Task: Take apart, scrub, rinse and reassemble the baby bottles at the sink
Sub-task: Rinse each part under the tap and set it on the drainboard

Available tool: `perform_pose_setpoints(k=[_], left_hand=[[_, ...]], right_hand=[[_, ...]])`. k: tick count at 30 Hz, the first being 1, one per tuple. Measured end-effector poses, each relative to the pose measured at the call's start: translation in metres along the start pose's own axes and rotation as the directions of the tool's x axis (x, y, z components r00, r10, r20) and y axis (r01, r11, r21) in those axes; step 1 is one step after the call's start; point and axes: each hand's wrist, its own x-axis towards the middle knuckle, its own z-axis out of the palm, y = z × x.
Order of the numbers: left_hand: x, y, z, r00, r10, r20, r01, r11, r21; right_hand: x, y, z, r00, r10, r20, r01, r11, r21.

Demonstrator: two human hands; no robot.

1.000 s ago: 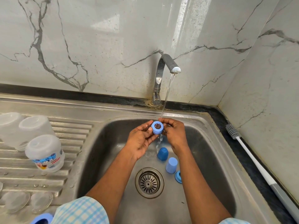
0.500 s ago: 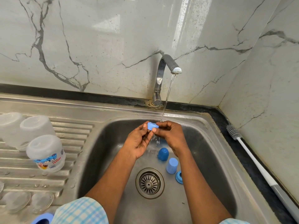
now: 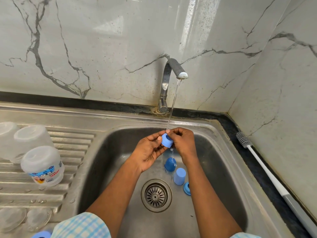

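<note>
The grip of both hands is closed on one blue screw ring point(image 3: 167, 141). The left hand point(image 3: 149, 152) pinches its left side and the right hand point(image 3: 184, 143) pinches its right side with curled fingers. The ring is above the sink point(image 3: 109, 152), where the thin water stream point(image 3: 172, 107) from the tap point(image 3: 165, 83) comes down.

Under the hands, on the sink floor, lie a dark blue cap point(image 3: 169, 163), a light blue cap point(image 3: 179, 176) and a second blue ring point(image 3: 187, 188), all near the drain point(image 3: 156, 195).

On the drainboard point(image 3: 77, 140) at the left stand three clear bottles point(image 3: 42, 166) upside down, and nearer to the person are two clear dome pieces point(image 3: 12, 219).

A bottle brush point(image 3: 243, 140) lies on the dark bench point(image 3: 228, 124) at the right.
</note>
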Motion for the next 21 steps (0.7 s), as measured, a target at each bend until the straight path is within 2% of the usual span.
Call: perform_pose_setpoints(k=[7, 9, 12, 13, 15, 17, 19, 21], left_hand=[[-0.001, 0.0, 0.0, 0.998, 0.028, -0.062, -0.032, 0.998, -0.059], [-0.001, 0.001, 0.0, 0.999, 0.014, -0.048, -0.016, 0.998, -0.062], [-0.002, 0.001, 0.002, 1.0, 0.003, -0.03, -0.004, 0.999, -0.033], [-0.001, 0.0, 0.002, 0.999, 0.011, -0.044, -0.012, 1.0, -0.029], [-0.001, -0.001, 0.002, 0.994, 0.041, -0.1, -0.045, 0.998, -0.036], [0.0, -0.001, -0.001, 0.983, 0.072, -0.169, -0.082, 0.996, -0.048], [0.0, 0.0, -0.003, 0.976, 0.081, -0.201, -0.093, 0.995, -0.049], [0.0, 0.001, -0.001, 0.976, 0.071, -0.207, -0.08, 0.996, -0.037]], right_hand=[[-0.002, 0.001, -0.009, 0.972, 0.043, 0.231, -0.063, 0.995, 0.079], [0.0, 0.002, -0.009, 0.977, 0.062, 0.203, -0.078, 0.995, 0.069], [0.002, 0.004, -0.005, 0.998, 0.015, 0.062, -0.012, 0.999, -0.044], [0.001, 0.002, -0.004, 0.998, -0.003, 0.058, 0.006, 0.999, -0.043], [-0.003, -0.002, -0.002, 0.989, -0.004, 0.151, 0.004, 1.0, 0.001], [-0.006, -0.004, 0.0, 0.964, 0.002, 0.265, 0.009, 0.999, -0.041], [-0.007, -0.003, 0.003, 0.959, 0.004, 0.284, 0.026, 0.994, -0.103], [-0.007, -0.002, 0.003, 0.968, 0.055, 0.244, -0.029, 0.993, -0.111]])
